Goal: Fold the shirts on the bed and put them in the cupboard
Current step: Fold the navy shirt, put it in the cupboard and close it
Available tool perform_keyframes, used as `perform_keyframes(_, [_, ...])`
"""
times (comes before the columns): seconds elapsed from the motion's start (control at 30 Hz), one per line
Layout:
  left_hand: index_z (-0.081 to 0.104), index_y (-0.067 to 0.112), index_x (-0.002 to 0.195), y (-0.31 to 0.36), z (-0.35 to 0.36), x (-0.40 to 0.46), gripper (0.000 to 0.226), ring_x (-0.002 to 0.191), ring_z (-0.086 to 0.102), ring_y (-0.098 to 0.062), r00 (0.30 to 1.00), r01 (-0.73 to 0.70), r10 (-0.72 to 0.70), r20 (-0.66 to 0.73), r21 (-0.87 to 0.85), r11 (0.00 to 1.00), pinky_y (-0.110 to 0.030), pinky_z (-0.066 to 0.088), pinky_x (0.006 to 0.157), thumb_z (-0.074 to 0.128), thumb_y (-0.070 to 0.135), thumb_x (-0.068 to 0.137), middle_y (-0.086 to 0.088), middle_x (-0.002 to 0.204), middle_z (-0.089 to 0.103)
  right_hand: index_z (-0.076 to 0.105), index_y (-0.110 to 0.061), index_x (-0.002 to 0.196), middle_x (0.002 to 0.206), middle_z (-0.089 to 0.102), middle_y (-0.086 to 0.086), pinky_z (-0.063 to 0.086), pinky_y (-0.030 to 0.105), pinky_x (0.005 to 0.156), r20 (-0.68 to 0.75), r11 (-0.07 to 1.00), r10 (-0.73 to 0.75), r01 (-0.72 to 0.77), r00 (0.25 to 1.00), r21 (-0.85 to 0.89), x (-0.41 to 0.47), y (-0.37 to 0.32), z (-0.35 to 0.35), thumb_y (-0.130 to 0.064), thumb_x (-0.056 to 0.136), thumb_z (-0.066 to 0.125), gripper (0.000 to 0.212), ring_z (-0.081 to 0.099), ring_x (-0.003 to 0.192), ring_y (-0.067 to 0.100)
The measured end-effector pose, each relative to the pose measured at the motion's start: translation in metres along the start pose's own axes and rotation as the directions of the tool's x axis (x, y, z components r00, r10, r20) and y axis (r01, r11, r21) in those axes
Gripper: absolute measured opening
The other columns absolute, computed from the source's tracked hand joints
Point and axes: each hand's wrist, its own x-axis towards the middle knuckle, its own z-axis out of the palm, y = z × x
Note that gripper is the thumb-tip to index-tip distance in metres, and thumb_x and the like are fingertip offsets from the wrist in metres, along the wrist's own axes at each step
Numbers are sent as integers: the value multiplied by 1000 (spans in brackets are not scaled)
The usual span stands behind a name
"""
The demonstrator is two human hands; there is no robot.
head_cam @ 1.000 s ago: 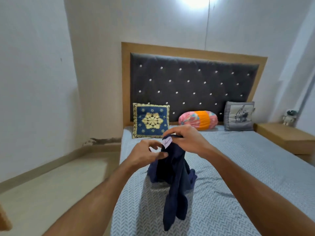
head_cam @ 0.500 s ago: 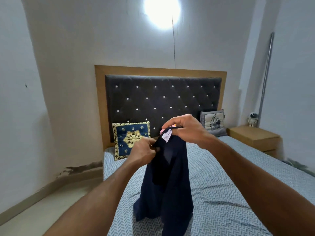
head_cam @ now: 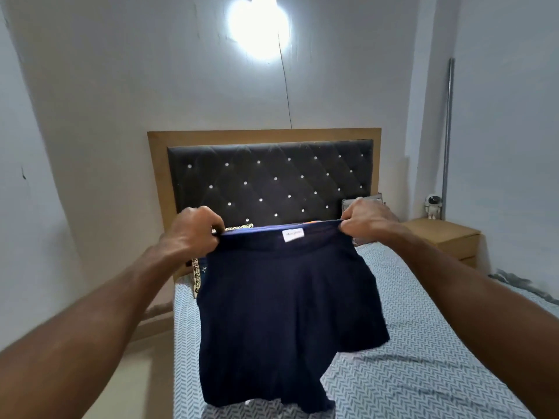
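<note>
A navy blue shirt [head_cam: 284, 313] hangs spread out in the air above the bed [head_cam: 423, 343], with a small white label at the middle of its top edge. My left hand [head_cam: 193, 234] grips the top edge at its left end. My right hand [head_cam: 366, 220] pinches the same edge at its right end. The cloth is stretched taut between the two hands and its lower hem dangles just over the patterned bedsheet. No cupboard is in view.
A dark tufted headboard [head_cam: 269, 179] in a wooden frame stands behind the shirt. A patterned cushion [head_cam: 198, 273] peeks out at the shirt's left. A wooden bedside table [head_cam: 444, 240] with a small white figurine [head_cam: 433, 206] stands at the right. Bare floor [head_cam: 145, 385] lies left of the bed.
My hands have moved apart and upward, spreading the bunched shirt wide along its top edge. The view has tilted up, showing more wall and the lamp.
</note>
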Motion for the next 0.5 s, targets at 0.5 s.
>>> perform_keyframes(0.5, [77,18,84,13,-42,-10,18,79,73,-24,955,292,-268,127,-250,923,-38,64,59,64,8,91,-8,90,73,62,-5,78,73,69,14,42,32,69,-46,936,-294,298,955,188,16,-19,-1,-47,104,44,53,70,48,19])
